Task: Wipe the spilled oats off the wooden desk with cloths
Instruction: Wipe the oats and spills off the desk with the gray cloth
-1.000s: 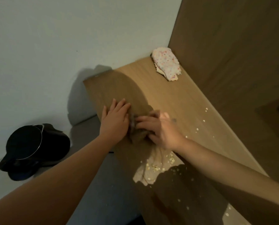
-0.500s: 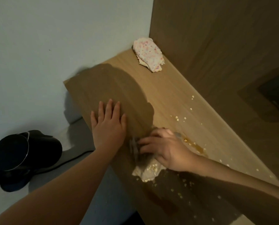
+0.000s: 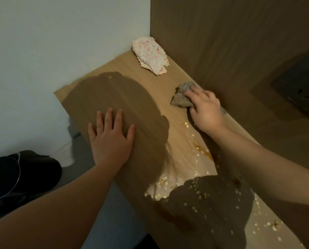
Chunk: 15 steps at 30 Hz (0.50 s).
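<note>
The left grip [image 3: 112,141] lies flat on the table [image 3: 159,81], fingers spread. The right grip [image 3: 205,108] seems curled on a grey cloth [image 3: 181,99]; oats [image 3: 160,184] lie scattered nearby.

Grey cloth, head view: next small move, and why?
Probably drag the grey cloth toward the person, through the oats. The right hand grips it at the far side by the wooden panel, past the spill; oats and a brown streak lie nearer. The left hand rests flat on the desk.
</note>
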{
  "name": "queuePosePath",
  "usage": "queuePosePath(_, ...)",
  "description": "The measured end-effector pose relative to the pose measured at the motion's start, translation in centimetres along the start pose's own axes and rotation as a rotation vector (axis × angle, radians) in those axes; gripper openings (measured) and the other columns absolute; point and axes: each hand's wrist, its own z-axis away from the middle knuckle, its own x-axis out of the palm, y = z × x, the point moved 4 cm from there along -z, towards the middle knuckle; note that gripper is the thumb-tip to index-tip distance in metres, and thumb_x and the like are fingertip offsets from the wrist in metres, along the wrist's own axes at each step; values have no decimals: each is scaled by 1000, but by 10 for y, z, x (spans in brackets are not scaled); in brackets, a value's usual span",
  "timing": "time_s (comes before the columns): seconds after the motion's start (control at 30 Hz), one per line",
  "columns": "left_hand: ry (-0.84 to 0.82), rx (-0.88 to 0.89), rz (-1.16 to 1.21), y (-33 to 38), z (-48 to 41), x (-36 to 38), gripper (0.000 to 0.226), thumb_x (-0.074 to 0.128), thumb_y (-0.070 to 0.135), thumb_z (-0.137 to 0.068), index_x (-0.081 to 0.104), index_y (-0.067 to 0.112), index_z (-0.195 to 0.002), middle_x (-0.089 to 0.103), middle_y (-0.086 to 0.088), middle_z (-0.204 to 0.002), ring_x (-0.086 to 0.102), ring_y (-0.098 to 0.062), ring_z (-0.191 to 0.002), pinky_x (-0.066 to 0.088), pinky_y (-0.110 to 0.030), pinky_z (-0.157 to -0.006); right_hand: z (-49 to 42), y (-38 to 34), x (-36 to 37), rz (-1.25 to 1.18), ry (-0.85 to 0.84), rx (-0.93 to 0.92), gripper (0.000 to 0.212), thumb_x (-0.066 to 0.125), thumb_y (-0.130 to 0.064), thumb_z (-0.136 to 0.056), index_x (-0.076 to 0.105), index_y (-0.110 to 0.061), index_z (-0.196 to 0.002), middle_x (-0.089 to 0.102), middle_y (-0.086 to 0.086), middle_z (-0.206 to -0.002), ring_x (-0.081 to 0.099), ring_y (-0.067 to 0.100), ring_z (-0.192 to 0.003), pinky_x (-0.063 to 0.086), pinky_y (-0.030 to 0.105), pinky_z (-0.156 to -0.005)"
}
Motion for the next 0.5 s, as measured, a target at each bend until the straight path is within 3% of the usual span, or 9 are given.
queuePosePath(0.1, 1, 3, 5, 0, 1, 1, 62, 23, 57, -95, 17, 28, -149, 12, 0, -158, -1, -22, -146, 1, -46, -117, 65, -7, -1, -83, -9, -218, 40, 47, -17, -83, 58, -26, -120, 55, 4, -132, 46, 28, -110, 38, 44, -87)
queuePosePath(0.2, 4, 8, 3, 1, 0, 1, 62, 23, 57, -95, 17, 28, -149, 12, -1, -158, -1, -23, -146, 2, -47, -117, 113, -10, -2, -160, -69, -424, 36, 44, -18, -80, 57, -28, -112, 61, 1, -122, 48, 21, -107, 39, 39, -87)
queuePosePath(0.27, 1, 7, 1, 1, 0, 1, 62, 23, 56, -95, 17, 28, -150, 11, -1, -158, -2, -23, -146, 2, -47, -117, 97, 3, -10, -197, 29, -294, 39, 44, -13, -81, 60, -23, -116, 61, 3, -121, 49, 19, -105, 41, 38, -88)
queuePosePath(0.37, -20, 10, 3, 1, 0, 1, 62, 22, 56, -95, 16, 27, -150, 9, 0, -159, -3, -22, -146, 1, -47, -117, 57, 29, -18, -139, 239, 202, 45, 49, -6, -86, 53, -20, -128, 55, 4, -131, 44, 24, -113, 34, 37, -96)
queuePosePath(0.4, -23, 12, 4, 1, -1, 1, 63, 22, 56, -95, 15, 27, -150, 8, 0, -159, -4, -22, -146, 0, -47, -117, 52, 30, -17, -97, 250, 280, 47, 50, -6, -87, 51, -21, -131, 52, 3, -134, 42, 25, -116, 31, 37, -97)
queuePosePath(0.5, -27, 12, 10, 0, -1, 2, 63, 22, 57, -95, 15, 28, -150, 8, 0, -159, -4, -22, -146, 0, -47, -117, 76, 7, -6, -58, 185, 171, 46, 50, -9, -84, 54, -21, -128, 52, 3, -133, 45, 26, -110, 34, 39, -91)
